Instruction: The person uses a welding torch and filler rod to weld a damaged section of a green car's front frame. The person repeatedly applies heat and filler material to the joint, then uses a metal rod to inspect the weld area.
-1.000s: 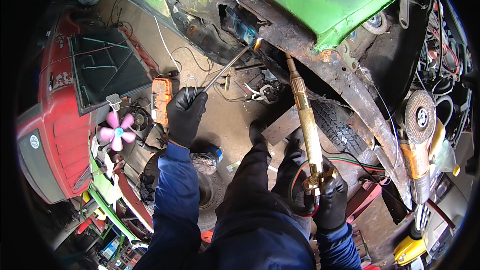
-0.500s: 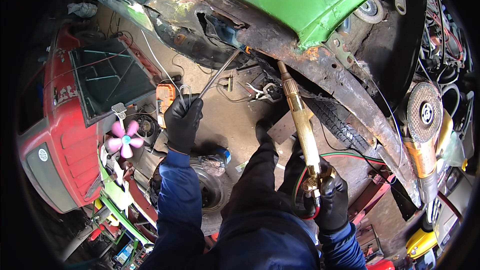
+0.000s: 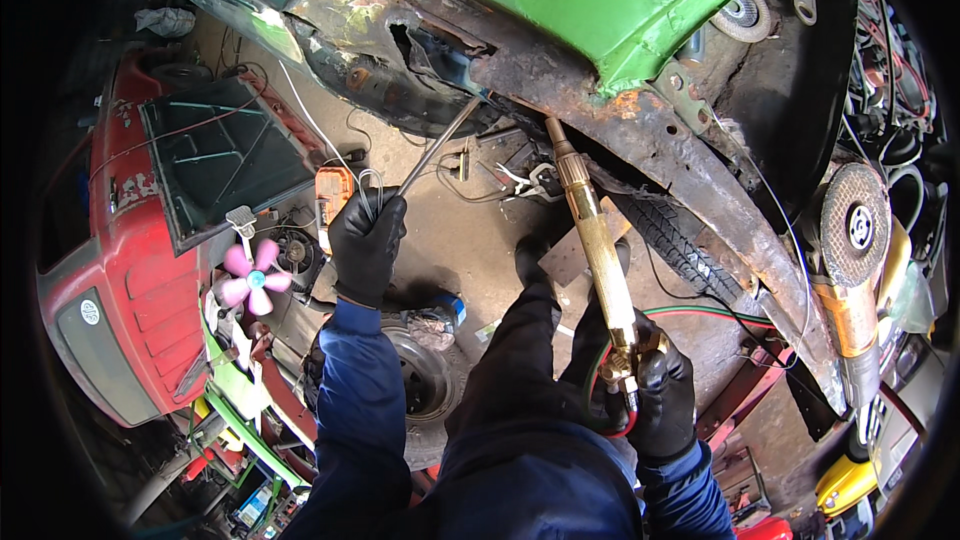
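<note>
My left hand [image 3: 366,248], in a black glove, is closed around a slim steel rod [image 3: 440,148] with a looped wire end [image 3: 371,185] beside the fist. The rod slants up and right, its far tip at the torn, rusty sill [image 3: 430,50] of a green car body; contact there is hard to tell. In my gloved right hand [image 3: 664,395] is a brass gas torch [image 3: 598,240], gripped near its valves. Its nozzle points up toward the rusted metal edge, just below it. No flame shows at the nozzle. Red and green hoses [image 3: 700,311] run from the torch.
An angle grinder [image 3: 850,270] rests at the right beside the rusty frame. A tyre [image 3: 670,240] lies beneath that edge. On the left are a red vehicle cab [image 3: 140,270], a pink fan [image 3: 255,278] and an orange tool [image 3: 333,202]. A wheel [image 3: 425,380] lies below my left arm.
The torch has shifted slightly left, nozzle included. An orange glow by the rod's tip no longer shows. My left hand has barely moved.
</note>
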Demonstrator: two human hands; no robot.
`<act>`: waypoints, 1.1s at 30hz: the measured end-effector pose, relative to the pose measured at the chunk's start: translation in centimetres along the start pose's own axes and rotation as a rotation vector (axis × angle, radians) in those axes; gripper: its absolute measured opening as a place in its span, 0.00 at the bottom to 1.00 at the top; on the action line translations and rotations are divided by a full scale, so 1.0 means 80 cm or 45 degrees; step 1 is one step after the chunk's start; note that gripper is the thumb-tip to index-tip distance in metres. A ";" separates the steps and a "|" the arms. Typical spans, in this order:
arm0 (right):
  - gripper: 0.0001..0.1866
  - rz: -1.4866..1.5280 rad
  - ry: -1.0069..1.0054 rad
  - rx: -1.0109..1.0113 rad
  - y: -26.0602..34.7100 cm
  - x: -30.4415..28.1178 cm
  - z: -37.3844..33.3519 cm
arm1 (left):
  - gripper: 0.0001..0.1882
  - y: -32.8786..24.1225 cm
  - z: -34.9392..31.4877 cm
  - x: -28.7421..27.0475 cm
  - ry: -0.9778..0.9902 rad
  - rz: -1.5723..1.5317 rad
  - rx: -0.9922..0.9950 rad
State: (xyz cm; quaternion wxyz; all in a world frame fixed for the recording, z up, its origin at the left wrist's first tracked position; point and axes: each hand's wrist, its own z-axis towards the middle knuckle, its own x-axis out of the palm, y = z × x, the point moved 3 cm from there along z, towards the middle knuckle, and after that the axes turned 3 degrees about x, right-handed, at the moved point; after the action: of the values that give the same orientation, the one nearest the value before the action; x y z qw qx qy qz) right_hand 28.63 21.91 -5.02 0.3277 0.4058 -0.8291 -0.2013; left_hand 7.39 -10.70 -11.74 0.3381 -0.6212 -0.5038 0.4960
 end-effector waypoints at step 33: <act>0.43 -0.069 0.028 0.019 0.009 0.003 0.001 | 0.03 0.005 0.001 -0.003 -0.001 0.043 -0.020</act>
State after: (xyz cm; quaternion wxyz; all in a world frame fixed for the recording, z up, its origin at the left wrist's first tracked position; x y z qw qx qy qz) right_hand 28.06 22.14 -4.57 0.3283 0.4327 -0.8156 -0.1994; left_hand 7.43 -11.07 -12.04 0.3245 -0.6321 -0.4971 0.4980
